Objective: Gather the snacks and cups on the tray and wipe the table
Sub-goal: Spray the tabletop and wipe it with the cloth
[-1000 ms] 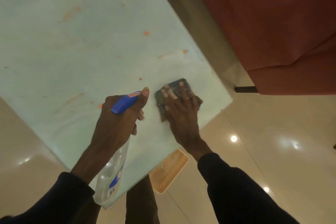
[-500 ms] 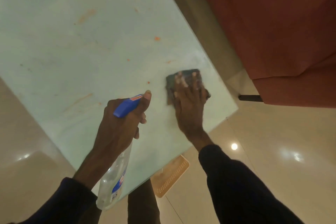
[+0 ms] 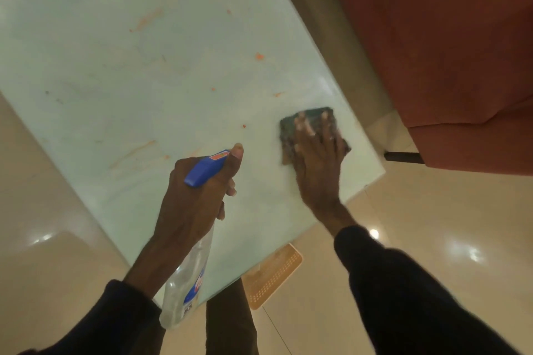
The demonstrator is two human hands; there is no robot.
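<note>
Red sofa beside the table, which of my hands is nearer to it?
Right. The right hand presses the cloth near the table edge facing the sofa; the left hand, gripping the spray bottle, is farther from it.

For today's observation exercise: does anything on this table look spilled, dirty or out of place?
Yes. Orange smears and specks dot the pale tabletop, left of the cloth under the right hand; that part looks unwiped.

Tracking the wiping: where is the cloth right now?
In the head view, the dark cloth lies flat under the right hand, near the right edge of the table, beside the red sofa.
</note>
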